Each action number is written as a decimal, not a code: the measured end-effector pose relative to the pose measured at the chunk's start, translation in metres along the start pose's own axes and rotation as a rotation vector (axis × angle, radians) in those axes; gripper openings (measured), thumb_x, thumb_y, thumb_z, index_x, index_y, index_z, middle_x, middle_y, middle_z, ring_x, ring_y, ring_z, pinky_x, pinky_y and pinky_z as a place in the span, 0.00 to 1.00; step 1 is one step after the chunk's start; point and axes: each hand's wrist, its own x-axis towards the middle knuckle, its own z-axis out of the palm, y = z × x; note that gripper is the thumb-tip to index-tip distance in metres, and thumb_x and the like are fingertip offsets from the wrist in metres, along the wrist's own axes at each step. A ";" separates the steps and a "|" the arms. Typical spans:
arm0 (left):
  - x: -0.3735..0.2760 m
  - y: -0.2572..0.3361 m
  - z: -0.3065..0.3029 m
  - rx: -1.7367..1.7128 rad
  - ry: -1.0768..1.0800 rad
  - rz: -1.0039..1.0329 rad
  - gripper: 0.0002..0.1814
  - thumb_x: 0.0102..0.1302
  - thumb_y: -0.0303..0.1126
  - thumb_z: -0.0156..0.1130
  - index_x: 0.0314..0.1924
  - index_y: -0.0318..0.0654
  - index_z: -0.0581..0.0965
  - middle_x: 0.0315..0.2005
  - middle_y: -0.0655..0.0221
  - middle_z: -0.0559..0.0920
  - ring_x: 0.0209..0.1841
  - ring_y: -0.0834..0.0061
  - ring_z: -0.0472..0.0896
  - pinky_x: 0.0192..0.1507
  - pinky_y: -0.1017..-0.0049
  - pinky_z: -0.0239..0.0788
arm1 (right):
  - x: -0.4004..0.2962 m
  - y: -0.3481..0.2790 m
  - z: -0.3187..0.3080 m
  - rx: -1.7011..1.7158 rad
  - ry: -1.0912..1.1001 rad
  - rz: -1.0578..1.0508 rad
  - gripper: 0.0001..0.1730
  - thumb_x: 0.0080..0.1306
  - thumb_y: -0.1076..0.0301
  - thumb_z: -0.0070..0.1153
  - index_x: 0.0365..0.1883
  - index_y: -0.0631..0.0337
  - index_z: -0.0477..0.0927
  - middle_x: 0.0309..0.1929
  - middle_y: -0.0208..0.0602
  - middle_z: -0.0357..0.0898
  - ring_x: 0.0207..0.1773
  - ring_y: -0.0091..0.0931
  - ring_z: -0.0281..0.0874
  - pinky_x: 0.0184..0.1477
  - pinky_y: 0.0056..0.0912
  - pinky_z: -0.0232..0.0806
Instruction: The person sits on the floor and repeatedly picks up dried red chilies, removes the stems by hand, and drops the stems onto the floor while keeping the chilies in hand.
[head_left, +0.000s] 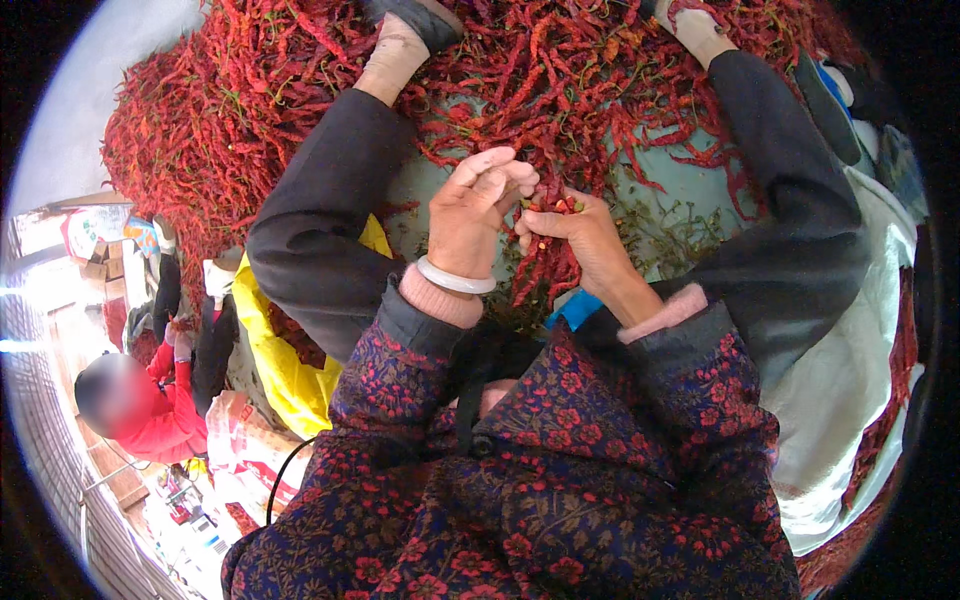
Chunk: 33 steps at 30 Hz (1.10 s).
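Observation:
A bunch of dried red chili peppers (546, 259) hangs from my right hand (589, 240), which grips it near the stem ends with the thumb across the front. Close by on the left, my left hand (480, 210) is raised with its fingers bent and a pale bangle (456, 277) on the wrist. Its fingertips are near the top of the bunch; whether they pinch anything cannot be made out. Beyond both hands lies a large heap of red chili peppers (525, 67). Loose green-brown stems (675, 232) are scattered right of my right hand.
My bent legs flank the work area. A yellow sack (281, 367) lies at the left, a white woven sack (832, 420) at the right. Another person (169, 412) in red sits at the far left, beside a printed bag (251, 450). Something blue (577, 307) lies below my right hand.

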 end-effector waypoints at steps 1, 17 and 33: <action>0.000 0.000 0.002 -0.085 0.004 0.004 0.15 0.63 0.26 0.49 0.50 0.31 0.68 0.41 0.60 0.77 0.43 0.67 0.76 0.47 0.68 0.68 | 0.000 0.000 0.000 0.002 0.005 0.005 0.10 0.54 0.76 0.57 0.34 0.67 0.74 0.24 0.37 0.76 0.24 0.23 0.73 0.28 0.22 0.67; -0.002 0.011 -0.033 -0.015 -0.231 -0.530 0.08 0.60 0.26 0.52 0.41 0.34 0.72 0.24 0.69 0.75 0.13 0.86 0.60 0.15 0.86 0.50 | -0.010 -0.005 0.000 -0.276 -0.155 0.278 0.06 0.48 0.78 0.57 0.24 0.66 0.72 0.14 0.32 0.69 0.14 0.19 0.65 0.18 0.20 0.56; 0.051 -0.020 -0.054 1.711 0.020 0.151 0.10 0.53 0.38 0.58 0.34 0.41 0.75 0.27 0.54 0.79 0.32 0.52 0.77 0.36 0.58 0.68 | 0.005 -0.010 -0.011 0.168 0.042 0.176 0.06 0.53 0.75 0.57 0.26 0.61 0.71 0.13 0.25 0.64 0.14 0.19 0.61 0.20 0.22 0.56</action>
